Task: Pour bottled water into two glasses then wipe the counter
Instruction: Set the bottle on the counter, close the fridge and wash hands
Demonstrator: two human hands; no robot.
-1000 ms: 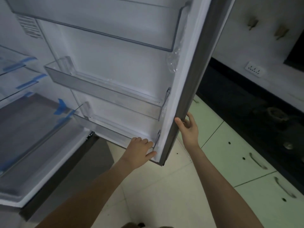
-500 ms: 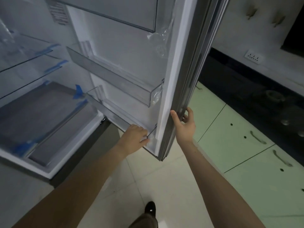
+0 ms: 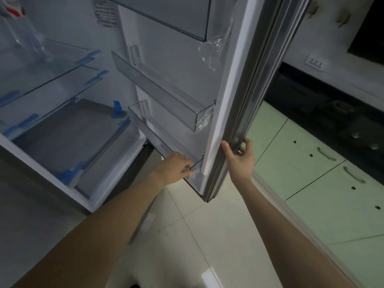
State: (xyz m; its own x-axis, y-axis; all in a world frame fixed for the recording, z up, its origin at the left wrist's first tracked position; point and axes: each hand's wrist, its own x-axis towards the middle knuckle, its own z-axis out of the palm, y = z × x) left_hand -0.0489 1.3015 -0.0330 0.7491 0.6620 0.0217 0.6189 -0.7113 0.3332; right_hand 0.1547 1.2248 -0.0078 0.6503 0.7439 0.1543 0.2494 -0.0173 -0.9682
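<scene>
The fridge door (image 3: 234,96) stands open in front of me. My right hand (image 3: 240,157) grips the door's outer edge near its bottom, thumb on the white inner face and fingers round the grey side. My left hand (image 3: 176,167) holds the front lip of the lowest door bin (image 3: 158,140), fingers curled over it. A clear water bottle (image 3: 25,32) with a red label stands on the top glass shelf (image 3: 47,65) inside the fridge, at the far left. No glasses are in view.
Glass shelves with blue tape and a grey drawer (image 3: 68,132) fill the fridge interior. A dark counter (image 3: 332,113) with a gas stove (image 3: 353,125) runs along the right, over pale green cabinet doors (image 3: 311,167). A wall socket (image 3: 315,63) sits above it. The floor (image 3: 207,235) is tiled.
The view has swung left and the door now stands wider open, showing more of the fridge interior and the bottle. Both hands keep their hold on the door.
</scene>
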